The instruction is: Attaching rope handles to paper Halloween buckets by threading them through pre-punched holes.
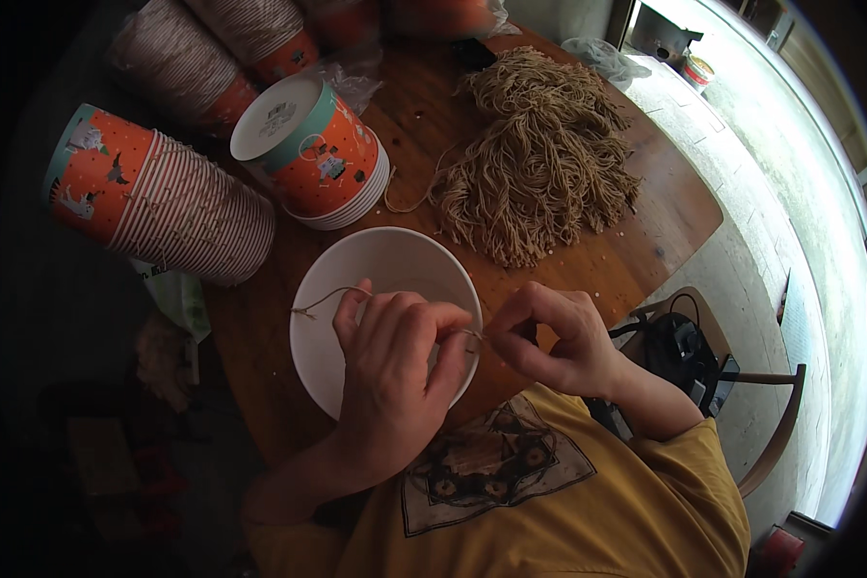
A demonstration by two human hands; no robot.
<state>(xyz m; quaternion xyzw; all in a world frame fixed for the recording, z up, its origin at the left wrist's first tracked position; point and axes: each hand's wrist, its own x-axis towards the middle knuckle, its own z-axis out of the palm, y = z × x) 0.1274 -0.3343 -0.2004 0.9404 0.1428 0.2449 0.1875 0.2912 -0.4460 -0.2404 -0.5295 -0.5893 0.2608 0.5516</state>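
A white paper bucket (323, 352) stands on the wooden table before me, its open mouth facing up. Over it is my left hand (390, 352), thumb and forefinger pinched on a thin beige cord (332, 292). One end of the cord loops out past the little finger toward the bucket's left rim. Just beyond the right rim, my right hand (554, 337) has its thumb and forefinger closed on the cord's other part, near the wall. Whether the cord passes through the wall there is too small to tell. A large heap of similar beige cords (539, 159) lies farther back on the table.
A short stack of upturned orange buckets (328, 159) stands behind the white one. At left leans a long stack with cords (188, 212); plastic-wrapped stacks (178, 58) are farther back. A wooden chair (785, 424) holding a black bag (679, 347) is at right, off the table (669, 217).
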